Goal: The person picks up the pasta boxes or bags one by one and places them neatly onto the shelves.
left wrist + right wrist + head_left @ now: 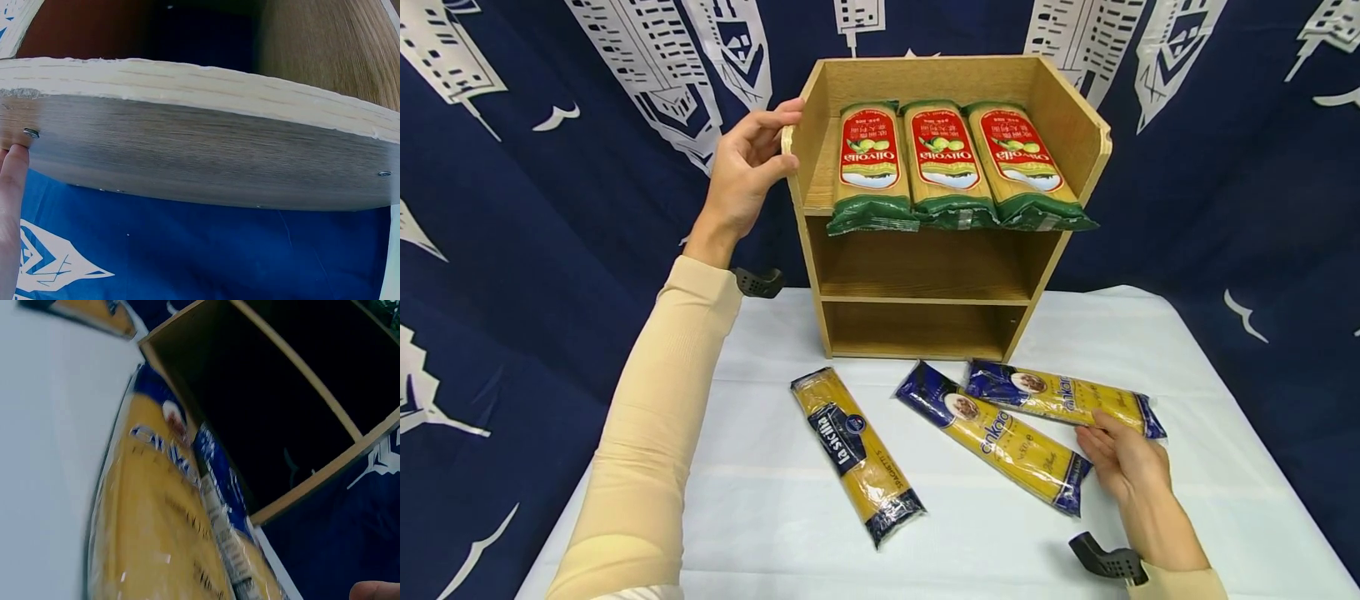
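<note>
- now the right hand (1127, 467) lies with relaxed fingers on the near ankara spaghetti pack (996, 437), flat on the table (1225, 467), long axis running from the shelf toward the right hand.
- left hand (745, 171) curls around the wooden shelf (925, 275)'s upper left edge.

3 green Olivoila pasta pkgs (945, 162), 2 blue Ankara pkgs (1000, 437), 1 La Sicilia pkg (856, 454), 1 wooden shelf unit (925, 287).

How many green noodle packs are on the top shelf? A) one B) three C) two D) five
B, three green packs lie side by side on the top shelf of the wooden rack, red labels facing up.
</note>
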`<state>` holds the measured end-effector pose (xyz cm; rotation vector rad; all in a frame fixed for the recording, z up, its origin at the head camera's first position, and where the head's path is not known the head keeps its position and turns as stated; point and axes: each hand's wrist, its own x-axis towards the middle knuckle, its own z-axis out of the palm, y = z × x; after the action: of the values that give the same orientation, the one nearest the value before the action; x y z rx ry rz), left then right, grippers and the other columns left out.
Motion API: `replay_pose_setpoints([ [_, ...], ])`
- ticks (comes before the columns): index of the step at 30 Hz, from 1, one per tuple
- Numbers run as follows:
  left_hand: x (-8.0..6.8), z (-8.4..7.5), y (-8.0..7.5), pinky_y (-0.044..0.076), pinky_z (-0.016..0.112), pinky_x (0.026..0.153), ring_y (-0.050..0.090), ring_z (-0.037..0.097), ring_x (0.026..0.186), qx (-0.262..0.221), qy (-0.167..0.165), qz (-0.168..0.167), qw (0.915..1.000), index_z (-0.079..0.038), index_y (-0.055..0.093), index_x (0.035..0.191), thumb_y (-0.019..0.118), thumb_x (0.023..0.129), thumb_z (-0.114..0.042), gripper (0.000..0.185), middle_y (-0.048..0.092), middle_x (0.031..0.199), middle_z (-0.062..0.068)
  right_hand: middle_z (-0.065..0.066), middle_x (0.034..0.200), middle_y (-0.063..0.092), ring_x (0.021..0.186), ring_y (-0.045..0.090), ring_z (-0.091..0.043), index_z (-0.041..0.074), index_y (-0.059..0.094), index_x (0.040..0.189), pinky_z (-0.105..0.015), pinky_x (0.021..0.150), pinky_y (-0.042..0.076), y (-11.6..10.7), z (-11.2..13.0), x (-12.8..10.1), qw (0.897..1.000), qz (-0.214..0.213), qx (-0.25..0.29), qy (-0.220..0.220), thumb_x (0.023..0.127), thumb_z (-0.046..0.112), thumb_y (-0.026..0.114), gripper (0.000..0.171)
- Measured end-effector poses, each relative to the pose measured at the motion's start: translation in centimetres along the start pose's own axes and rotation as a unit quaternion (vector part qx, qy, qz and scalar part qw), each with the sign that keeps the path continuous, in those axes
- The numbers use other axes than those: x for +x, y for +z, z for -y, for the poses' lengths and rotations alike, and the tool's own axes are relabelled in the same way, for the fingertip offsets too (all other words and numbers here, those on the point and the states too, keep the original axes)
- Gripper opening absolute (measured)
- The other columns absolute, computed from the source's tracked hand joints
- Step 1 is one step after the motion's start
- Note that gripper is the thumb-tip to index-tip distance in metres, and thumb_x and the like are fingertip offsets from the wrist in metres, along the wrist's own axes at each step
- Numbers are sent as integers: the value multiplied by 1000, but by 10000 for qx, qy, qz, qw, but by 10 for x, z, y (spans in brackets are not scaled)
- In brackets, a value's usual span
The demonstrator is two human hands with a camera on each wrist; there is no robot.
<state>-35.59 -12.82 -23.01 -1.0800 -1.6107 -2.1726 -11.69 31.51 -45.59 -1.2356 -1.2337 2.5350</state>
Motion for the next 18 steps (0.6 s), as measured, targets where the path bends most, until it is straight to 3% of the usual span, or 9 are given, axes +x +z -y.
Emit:
replay_pose_setpoints([
  [2, 0, 1, 0, 37, 40, 114, 48, 29, 138, -8, -4, -11, 10000, 1, 69, 115, 61, 79, 21, 42, 55, 145, 20, -13, 133, 51, 137, 47, -21, 15, 23, 156, -32, 110, 39, 6, 0, 1, 9992, 338, 139, 169, 101, 16, 62, 67],
  [4, 0, 1, 1, 37, 40, 114, 48, 29, 138, -3, -2, -8, 10000, 1, 69, 115, 61, 79, 21, 42, 55, 145, 20, -17, 155, 28, 150, 25, -22, 17, 3, 161, -30, 115, 32, 13, -2, 1, 9959, 743, 337, 389, 104, 19, 54, 77],
  [7, 1, 2, 1, 37, 40, 114, 48, 29, 138, 48, -24, 16, 10000, 1, 70, 115, 62, 80, 20, 41, 55, 145, 19, -7, 167, 1, 154, 10, -19, 18, -11, 161, -27, 117, 25, 22, -6, 3, 9892, 1115, 676, 668, 107, 22, 46, 79],
  [9, 1, 2, 1, 37, 40, 114, 48, 29, 138, 79, -46, 29, 10000, 0, 70, 115, 62, 80, 20, 41, 55, 145, 19, -3, 169, -6, 154, 7, -17, 19, -13, 161, -25, 117, 24, 28, -10, 3, 9855, 1198, 876, 818, 107, 23, 44, 78],
  [15, 1, 1, 0, 37, 41, 114, 48, 29, 138, 22, -39, -6, 10000, 1, 70, 114, 62, 79, 21, 41, 55, 145, 20, -9, 166, 6, 153, 15, -20, 17, -1, 163, -27, 115, 30, 50, -20, 7, 9885, 991, 833, 782, 106, 22, 48, 75],
  [18, 1, 1, -1, 37, 41, 114, 48, 28, 139, 24, -39, -3, 10000, 1, 70, 115, 62, 79, 20, 41, 55, 145, 20, -23, 154, 28, 148, 31, -28, 15, 18, 160, -31, 109, 40, 61, -23, 10, 9954, 544, 493, 612, 104, 19, 53, 66],
])
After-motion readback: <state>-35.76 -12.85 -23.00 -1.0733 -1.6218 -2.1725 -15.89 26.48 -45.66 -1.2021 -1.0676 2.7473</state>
